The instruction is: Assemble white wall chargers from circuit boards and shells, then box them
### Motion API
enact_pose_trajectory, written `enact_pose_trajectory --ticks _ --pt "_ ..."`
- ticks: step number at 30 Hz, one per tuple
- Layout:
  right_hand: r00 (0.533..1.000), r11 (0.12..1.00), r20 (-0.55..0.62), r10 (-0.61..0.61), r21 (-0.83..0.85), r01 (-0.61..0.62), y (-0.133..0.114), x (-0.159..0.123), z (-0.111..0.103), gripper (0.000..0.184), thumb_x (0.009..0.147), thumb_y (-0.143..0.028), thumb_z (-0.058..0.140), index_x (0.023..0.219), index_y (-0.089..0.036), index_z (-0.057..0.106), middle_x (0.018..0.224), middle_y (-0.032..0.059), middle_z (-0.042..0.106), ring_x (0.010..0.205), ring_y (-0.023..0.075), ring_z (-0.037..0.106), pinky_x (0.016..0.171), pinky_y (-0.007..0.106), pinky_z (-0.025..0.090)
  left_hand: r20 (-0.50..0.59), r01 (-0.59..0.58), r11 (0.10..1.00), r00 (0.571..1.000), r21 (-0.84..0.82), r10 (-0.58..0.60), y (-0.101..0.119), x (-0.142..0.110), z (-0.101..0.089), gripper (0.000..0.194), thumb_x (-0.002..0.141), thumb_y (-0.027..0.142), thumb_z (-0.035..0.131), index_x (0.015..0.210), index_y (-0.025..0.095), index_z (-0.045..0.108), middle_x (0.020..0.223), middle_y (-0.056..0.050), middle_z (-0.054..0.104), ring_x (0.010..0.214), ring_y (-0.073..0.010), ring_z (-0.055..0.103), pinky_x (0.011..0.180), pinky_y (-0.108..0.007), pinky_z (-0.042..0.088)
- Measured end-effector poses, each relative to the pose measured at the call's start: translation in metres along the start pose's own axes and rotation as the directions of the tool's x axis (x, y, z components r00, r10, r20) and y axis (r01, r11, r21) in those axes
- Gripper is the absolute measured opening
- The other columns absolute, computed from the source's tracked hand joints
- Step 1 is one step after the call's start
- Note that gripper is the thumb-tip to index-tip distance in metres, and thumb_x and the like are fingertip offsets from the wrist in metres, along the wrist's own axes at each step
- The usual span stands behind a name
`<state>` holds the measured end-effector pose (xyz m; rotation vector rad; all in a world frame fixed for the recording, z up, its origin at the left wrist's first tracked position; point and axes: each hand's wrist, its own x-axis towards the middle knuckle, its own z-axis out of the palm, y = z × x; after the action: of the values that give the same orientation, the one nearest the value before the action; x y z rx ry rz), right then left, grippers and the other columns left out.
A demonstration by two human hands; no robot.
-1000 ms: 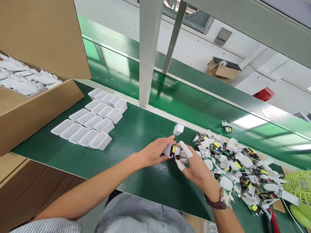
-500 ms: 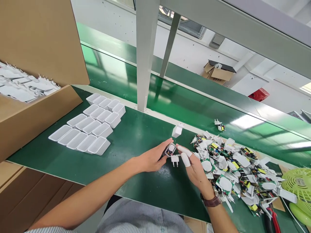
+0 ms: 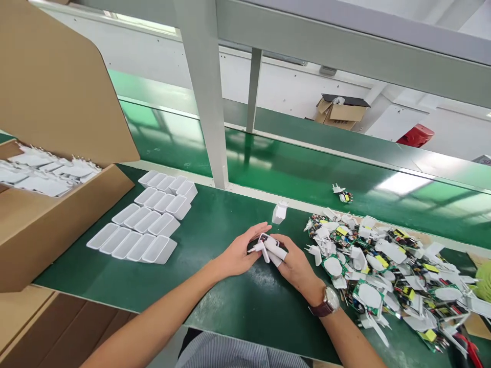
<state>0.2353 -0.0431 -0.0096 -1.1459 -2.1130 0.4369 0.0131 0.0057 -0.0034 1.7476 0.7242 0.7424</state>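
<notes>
Above the green bench, both my hands meet at a white plug charger with its end open and dark parts inside. My left hand wraps round its casing from the left. From the right, my right hand, with white finger covers, closes on the same charger, its fingers pressed at the open end. A white plug cap with pins pointing left sits at that end, partly behind the fingers. Just beyond my hands stands a closed white charger, plug end up.
Rows of open white casings stand on the left. Behind them is a cardboard box of white parts. A heap of circuit boards with plug caps covers the right side. A metal post rises at the bench's rear edge.
My right fingers have moved onto the charger's open end. The plug cap has turned, its pins now pointing left instead of down. The view has shifted.
</notes>
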Motion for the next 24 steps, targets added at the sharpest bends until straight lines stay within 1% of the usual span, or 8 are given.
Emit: enact_pose_trajectory --ticks 3,6,9,11,14,17,20,24 --pt "1.000 1.000 -0.027 0.006 -0.028 -0.007 0.007 -0.004 0.007 0.046 0.101 -0.024 0.054 0.147 -0.027 0.050 0.137 0.0125 0.062 0.123 0.0254 0.065 0.101 0.041 0.060 -0.050 0.020 0.998 0.998 -0.055 -0.023 0.003 0.001 -0.001 0.060 0.101 0.026 0.055 0.155 0.027 0.030 0.156 -0.015 0.048 0.144 -0.0261 0.049 0.120 -0.052 0.040" --pt "0.999 1.000 -0.047 0.019 -0.019 -0.020 0.008 -0.004 0.007 0.047 0.101 -0.023 0.053 0.147 -0.029 0.049 0.136 0.0110 0.064 0.121 0.0246 0.067 0.099 0.040 0.061 -0.077 0.015 1.000 0.997 -0.016 -0.016 0.005 0.001 -0.001 0.066 0.101 0.030 0.057 0.157 0.029 0.024 0.156 -0.015 0.048 0.141 -0.0264 0.051 0.119 -0.053 0.040" --pt "0.998 0.999 -0.054 0.007 -0.031 -0.009 0.003 0.001 0.004 0.048 0.099 -0.018 0.052 0.146 -0.029 0.050 0.137 0.0108 0.064 0.124 0.0244 0.065 0.103 0.041 0.059 -0.122 -0.029 0.999 0.992 0.031 0.033 0.005 0.000 0.000 0.080 0.096 0.033 0.066 0.159 0.030 0.018 0.157 -0.017 0.045 0.138 -0.0268 0.053 0.117 -0.051 0.042" --pt "0.997 0.999 -0.073 -0.001 -0.044 -0.002 -0.001 0.005 0.005 0.047 0.098 -0.015 0.053 0.144 -0.028 0.053 0.135 0.0115 0.064 0.124 0.0247 0.065 0.102 0.041 0.059 -0.161 -0.071 0.994 0.983 0.077 0.083 0.005 0.001 0.002 0.083 0.094 0.033 0.068 0.159 0.028 0.018 0.155 -0.018 0.048 0.134 -0.0265 0.056 0.115 -0.050 0.044" --pt "0.996 0.999 -0.084 -0.003 -0.037 0.000 -0.004 0.011 0.010 0.043 0.098 -0.014 0.052 0.139 -0.027 0.058 0.129 0.0117 0.067 0.115 0.0239 0.068 0.095 0.038 0.062 -0.237 -0.080 0.981 0.964 0.176 0.121 0.002 0.002 0.002 0.071 0.096 0.034 0.065 0.155 0.026 0.027 0.138 -0.014 0.061 0.123 -0.0240 0.061 0.110 -0.047 0.048" --pt "0.996 1.000 -0.094 0.004 -0.013 -0.006 -0.005 0.014 0.013 0.039 0.100 -0.016 0.052 0.137 -0.027 0.059 0.128 0.0112 0.067 0.111 0.0225 0.070 0.092 0.036 0.063 -0.295 -0.025 0.978 0.952 0.206 0.087 -0.002 0.004 0.002 0.055 0.100 0.035 0.057 0.149 0.026 0.036 0.122 -0.009 0.066 0.110 -0.0207 0.065 0.103 -0.043 0.053" --pt "0.992 0.999 -0.116 0.044 0.003 -0.044 -0.006 0.013 0.015 0.041 0.102 -0.019 0.052 0.142 -0.025 0.054 0.128 0.0115 0.067 0.113 0.0225 0.069 0.094 0.036 0.062 -0.294 -0.009 0.979 0.953 0.201 0.070 -0.005 0.005 0.002 0.050 0.101 0.035 0.055 0.148 0.025 0.038 0.121 -0.008 0.065 0.111 -0.0205 0.066 0.103 -0.042 0.054" --pt "0.995 0.994 -0.076 0.067 -0.085 -0.073 -0.005 0.008 0.016 0.039 0.101 -0.018 0.050 0.139 -0.022 0.056 0.131 0.0137 0.066 0.111 0.0244 0.070 0.092 0.037 0.063 -0.278 -0.019 0.983 0.958 0.180 0.070 -0.008 0.003 0.002 0.049 0.103 0.032 0.051 0.149 0.025 0.037 0.127 -0.010 0.063 0.117 -0.0214 0.064 0.108 -0.044 0.052"
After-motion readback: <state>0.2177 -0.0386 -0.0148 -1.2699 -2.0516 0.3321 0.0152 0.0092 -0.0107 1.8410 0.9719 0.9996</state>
